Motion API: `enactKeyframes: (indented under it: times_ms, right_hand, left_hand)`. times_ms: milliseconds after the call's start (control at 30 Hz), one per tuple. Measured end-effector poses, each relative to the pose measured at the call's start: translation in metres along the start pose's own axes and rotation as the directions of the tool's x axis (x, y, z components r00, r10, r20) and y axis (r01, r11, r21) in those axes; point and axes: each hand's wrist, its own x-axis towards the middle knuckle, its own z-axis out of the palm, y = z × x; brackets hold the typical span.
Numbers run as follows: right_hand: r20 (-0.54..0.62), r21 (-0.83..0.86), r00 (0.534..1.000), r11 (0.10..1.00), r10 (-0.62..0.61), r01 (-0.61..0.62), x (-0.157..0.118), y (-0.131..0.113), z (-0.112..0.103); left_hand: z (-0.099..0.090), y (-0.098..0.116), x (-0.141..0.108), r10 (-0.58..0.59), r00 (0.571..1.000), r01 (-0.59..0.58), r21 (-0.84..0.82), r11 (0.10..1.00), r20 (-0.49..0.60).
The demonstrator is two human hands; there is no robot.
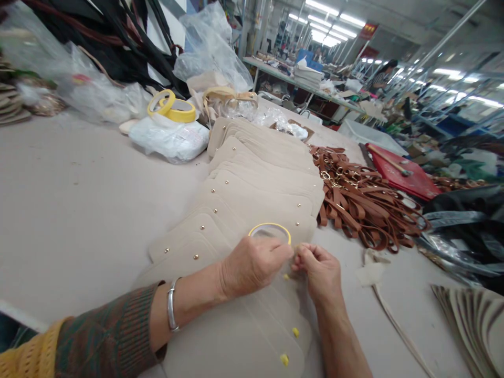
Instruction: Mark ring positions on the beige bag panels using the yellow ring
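Observation:
My left hand [255, 265] is closed around a roll of yellow tape [270, 224], whose upper rim shows above the knuckles. Close beside it, the fingers of my right hand [322, 270] are pinched together at the roll's right side; whatever is between them is too small to make out. Both hands are over a long overlapping row of beige panels [260, 189] with small gold metal studs [202, 227]. On the nearest panels, small yellow tape pieces [295, 332] sit along the right edge.
Brown straps with gold clasps [354, 199] lie in a heap to the right, near a red board [401, 170] with a brush on it. More yellow tape rolls [179, 111] rest on a white plastic bundle [169, 139]. A fanned stack of beige pieces [472, 325] stands at lower right.

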Motion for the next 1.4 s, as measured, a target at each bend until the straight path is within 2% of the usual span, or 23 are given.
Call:
enactKeyframes:
  times_ms: [133,267,333,433,533,600,667,767,867,967,1067,1267,1400]
  right_hand:
    - [0.124,-0.135,0.990,0.990,0.064,-0.047,0.007,0.005,-0.016]
    - [0.118,-0.284,0.993,0.958,-0.002,0.036,0.006,0.011,-0.016]
    - [0.122,-0.400,0.991,0.911,-0.050,0.095,0.005,0.012,-0.014]
    - [0.157,-0.590,0.970,0.769,-0.188,0.244,0.006,0.012,-0.011]
    - [0.202,-0.691,0.921,0.618,-0.334,0.375,0.007,0.011,-0.007]
    - [0.211,-0.717,0.906,0.571,-0.368,0.399,0.008,0.012,-0.005]
    - [0.175,-0.731,0.915,0.575,-0.362,0.368,0.009,0.013,-0.005]
    - [0.079,-0.695,0.951,0.667,-0.300,0.268,0.006,0.015,-0.011]
    - [0.122,-0.645,0.950,0.705,-0.286,0.295,0.000,0.018,-0.018]
    - [0.195,-0.677,0.892,0.603,-0.407,0.423,-0.005,0.023,-0.018]
    - [0.217,-0.737,0.852,0.493,-0.476,0.463,-0.004,0.024,-0.011]
    - [0.229,-0.782,0.852,0.432,-0.470,0.449,0.003,0.018,0.002]
    - [0.315,-0.771,0.866,0.428,-0.388,0.472,-0.003,0.010,-0.002]
  left_hand:
    - [0.006,-0.003,0.001,-0.059,0.983,0.039,0.118,0.992,0.172]
    - [0.013,-0.006,0.002,-0.068,0.962,0.028,0.151,0.988,0.266]
    - [0.013,-0.006,0.002,-0.077,0.954,0.036,0.143,0.989,0.290]
    - [0.010,-0.005,0.002,-0.086,0.943,0.045,0.132,0.990,0.322]
    - [0.009,-0.005,0.002,-0.075,0.942,0.036,0.125,0.992,0.328]
    - [0.009,-0.005,0.002,-0.077,0.941,0.036,0.129,0.991,0.329]
    - [0.010,-0.006,0.002,-0.079,0.945,0.037,0.136,0.990,0.319]
    - [0.012,-0.007,0.000,-0.068,0.954,0.028,0.141,0.990,0.291]
    - [0.013,-0.008,0.000,-0.071,0.959,0.030,0.150,0.988,0.273]
    - [0.013,-0.008,0.001,-0.083,0.959,0.041,0.156,0.987,0.272]
    - [0.014,-0.009,0.001,-0.091,0.960,0.048,0.167,0.985,0.266]
    - [0.012,-0.011,-0.002,-0.042,0.963,-0.002,0.163,0.987,0.265]
    - [0.000,-0.015,0.001,-0.014,0.983,-0.007,0.119,0.993,0.181]
